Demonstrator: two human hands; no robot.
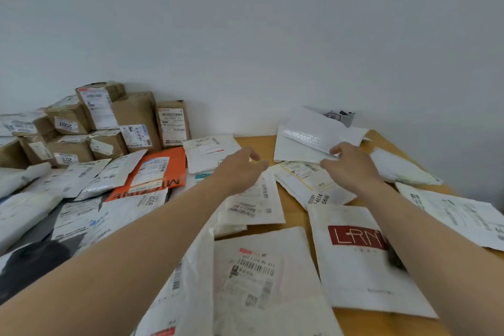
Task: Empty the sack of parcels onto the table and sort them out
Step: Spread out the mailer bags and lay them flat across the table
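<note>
Both my arms reach forward over a wooden table (253,144) covered with flat mail bags. My right hand (349,163) holds the near edge of a white bubble mailer (308,136) that lies at the far end of the table, with its flap propped toward the wall. My left hand (242,169) hovers with loosely curled fingers over a labelled white parcel (253,199) and grips nothing. A white bag printed LRN (357,254) lies under my right forearm. The sack is not in sight.
Brown cardboard boxes (131,117) are stacked against the wall at the far left. An orange mailer (155,172) and several white and grey bags crowd the left side. More white parcels (461,213) lie along the right edge. A white wall stands behind.
</note>
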